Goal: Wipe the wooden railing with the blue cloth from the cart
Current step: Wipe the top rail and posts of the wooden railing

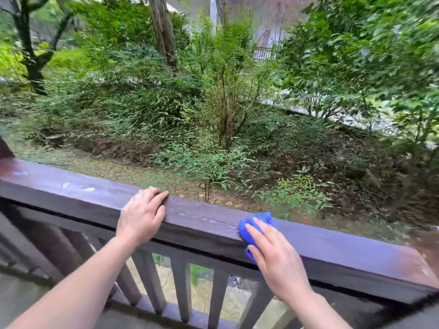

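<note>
On the rail top, the cloth [256, 224] is pressed flat under the right hand [275, 257], fingers spread over it, presumably for even wiping pressure. The left hand [142, 217] is laid open on the rail [344, 248], apparently for balance. The cart is not seen.

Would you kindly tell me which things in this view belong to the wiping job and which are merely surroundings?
Part of the job:
- crumpled blue cloth, pressed down by the right hand
- dark brown wooden railing, top rail
- left hand, resting on the rail

Merely surroundings:
- green leafy shrubs
- grey-brown tree trunk
- vertical wooden balusters
</note>
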`<act>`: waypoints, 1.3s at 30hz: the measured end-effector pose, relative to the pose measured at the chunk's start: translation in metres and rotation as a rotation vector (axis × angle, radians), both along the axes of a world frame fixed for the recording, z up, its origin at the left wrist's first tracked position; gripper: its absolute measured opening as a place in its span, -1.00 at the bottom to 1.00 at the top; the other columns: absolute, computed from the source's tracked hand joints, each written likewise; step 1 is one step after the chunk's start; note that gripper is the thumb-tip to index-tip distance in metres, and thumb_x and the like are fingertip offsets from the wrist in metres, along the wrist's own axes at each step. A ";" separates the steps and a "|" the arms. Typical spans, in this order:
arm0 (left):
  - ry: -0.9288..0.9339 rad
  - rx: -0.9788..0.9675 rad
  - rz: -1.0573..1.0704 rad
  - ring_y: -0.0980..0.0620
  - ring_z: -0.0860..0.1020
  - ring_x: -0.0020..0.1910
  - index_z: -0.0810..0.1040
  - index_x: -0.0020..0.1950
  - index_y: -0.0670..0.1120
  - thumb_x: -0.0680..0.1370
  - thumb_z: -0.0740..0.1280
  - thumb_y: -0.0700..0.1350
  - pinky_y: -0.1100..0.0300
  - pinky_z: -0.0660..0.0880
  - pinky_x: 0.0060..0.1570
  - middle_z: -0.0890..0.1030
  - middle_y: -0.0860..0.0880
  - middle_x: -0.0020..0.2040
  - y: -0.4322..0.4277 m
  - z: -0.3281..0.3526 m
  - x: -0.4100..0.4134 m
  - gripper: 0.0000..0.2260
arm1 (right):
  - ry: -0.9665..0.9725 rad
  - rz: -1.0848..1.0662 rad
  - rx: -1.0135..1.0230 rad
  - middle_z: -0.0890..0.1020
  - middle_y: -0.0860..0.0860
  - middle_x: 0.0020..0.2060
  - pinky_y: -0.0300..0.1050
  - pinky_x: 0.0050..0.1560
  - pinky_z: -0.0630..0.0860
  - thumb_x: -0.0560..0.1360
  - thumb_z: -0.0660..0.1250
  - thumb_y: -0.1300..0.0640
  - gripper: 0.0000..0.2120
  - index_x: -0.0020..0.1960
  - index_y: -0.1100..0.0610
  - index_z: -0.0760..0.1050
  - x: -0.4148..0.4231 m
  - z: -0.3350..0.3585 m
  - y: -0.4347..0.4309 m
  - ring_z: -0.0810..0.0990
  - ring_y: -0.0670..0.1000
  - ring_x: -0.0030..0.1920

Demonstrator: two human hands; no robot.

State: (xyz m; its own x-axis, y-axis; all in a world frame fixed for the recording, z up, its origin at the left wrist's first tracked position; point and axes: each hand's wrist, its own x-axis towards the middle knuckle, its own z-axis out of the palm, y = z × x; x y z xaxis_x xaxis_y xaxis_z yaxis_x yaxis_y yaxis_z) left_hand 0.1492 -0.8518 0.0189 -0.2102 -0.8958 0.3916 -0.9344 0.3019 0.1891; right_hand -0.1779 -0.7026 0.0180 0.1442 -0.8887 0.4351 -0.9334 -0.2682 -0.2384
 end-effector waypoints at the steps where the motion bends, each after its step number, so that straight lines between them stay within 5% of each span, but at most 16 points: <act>1: -0.004 -0.007 0.006 -0.11 0.50 0.28 0.57 0.30 -0.01 0.56 0.07 0.08 -0.08 0.49 0.25 0.58 -0.02 0.25 0.000 -0.001 0.000 -0.56 | 0.022 -0.001 -0.002 0.47 -0.03 0.36 -0.18 0.37 0.25 0.58 0.17 -0.05 -0.60 0.38 0.00 0.39 -0.008 0.002 -0.005 0.40 -0.03 0.35; 6: -0.009 -0.042 0.008 -0.13 0.51 0.29 0.60 0.27 -0.05 0.54 0.08 0.02 -0.11 0.40 0.38 0.60 -0.07 0.24 -0.002 -0.006 -0.002 -0.57 | -0.227 -0.316 0.009 0.49 0.03 0.35 -0.03 0.35 0.34 0.56 0.28 0.09 -0.65 0.34 0.08 0.46 -0.004 0.013 -0.025 0.42 0.04 0.37; 11: 0.007 -0.045 0.009 -0.14 0.52 0.29 0.61 0.26 -0.06 0.53 0.09 0.01 -0.11 0.37 0.41 0.61 -0.09 0.24 -0.003 -0.006 -0.001 -0.56 | 0.056 0.006 -0.020 0.49 0.04 0.35 0.00 0.36 0.37 0.58 0.22 0.01 -0.61 0.38 0.07 0.41 0.027 0.002 -0.013 0.45 0.04 0.35; 15: 0.002 -0.038 -0.004 -0.14 0.53 0.28 0.61 0.26 -0.06 0.52 0.10 0.01 -0.10 0.39 0.39 0.61 -0.09 0.22 -0.001 -0.003 -0.001 -0.57 | -0.128 -0.261 0.091 0.41 0.04 0.42 -0.04 0.39 0.29 0.59 0.23 0.04 -0.61 0.41 0.07 0.38 0.017 0.019 -0.045 0.36 0.04 0.42; 20: 0.004 -0.049 -0.005 -0.11 0.54 0.24 0.62 0.24 -0.05 0.53 0.11 0.01 -0.07 0.39 0.38 0.61 -0.07 0.20 -0.003 -0.004 0.001 -0.59 | 0.043 0.048 0.006 0.50 0.04 0.35 -0.05 0.35 0.39 0.57 0.21 0.01 -0.62 0.36 0.07 0.42 0.058 0.003 -0.020 0.47 0.05 0.32; 25: -0.007 -0.044 -0.013 -0.13 0.54 0.25 0.61 0.25 -0.05 0.53 0.10 0.02 -0.08 0.39 0.39 0.61 -0.08 0.21 -0.003 -0.005 0.001 -0.58 | -0.148 -0.203 0.098 0.45 0.06 0.39 -0.02 0.38 0.33 0.59 0.22 0.06 -0.64 0.37 0.08 0.41 0.065 0.027 -0.067 0.39 0.06 0.39; 29: 0.001 -0.047 -0.014 -0.14 0.54 0.26 0.62 0.24 -0.06 0.53 0.10 0.02 -0.09 0.42 0.38 0.62 -0.09 0.22 -0.006 -0.006 0.002 -0.57 | -0.019 0.103 0.041 0.51 0.05 0.33 -0.02 0.34 0.41 0.57 0.22 0.00 -0.63 0.34 0.07 0.44 0.101 0.015 -0.054 0.46 0.05 0.33; 34: -0.001 -0.046 -0.021 -0.14 0.52 0.29 0.60 0.27 -0.06 0.53 0.08 0.03 -0.09 0.40 0.40 0.61 -0.10 0.24 -0.004 -0.004 0.001 -0.56 | -0.112 -0.131 0.167 0.40 0.02 0.42 -0.01 0.37 0.31 0.59 0.16 -0.01 -0.62 0.39 0.01 0.35 0.089 0.032 -0.096 0.36 0.08 0.39; 39: -0.002 -0.042 -0.018 -0.13 0.53 0.28 0.60 0.27 -0.05 0.54 0.09 0.02 -0.06 0.41 0.38 0.60 -0.07 0.24 -0.004 -0.003 0.001 -0.57 | 0.070 0.205 0.100 0.39 0.01 0.43 -0.01 0.40 0.33 0.57 0.15 -0.05 -0.56 0.43 0.01 0.29 0.114 0.010 -0.063 0.36 0.08 0.41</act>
State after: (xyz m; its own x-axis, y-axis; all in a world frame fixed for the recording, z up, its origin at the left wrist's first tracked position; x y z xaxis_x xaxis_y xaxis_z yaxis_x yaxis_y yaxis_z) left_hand 0.1504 -0.8561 0.0163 -0.2272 -0.8745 0.4285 -0.9290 0.3266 0.1740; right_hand -0.0635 -0.7659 0.0280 0.3534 -0.8756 0.3293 -0.8769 -0.4326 -0.2094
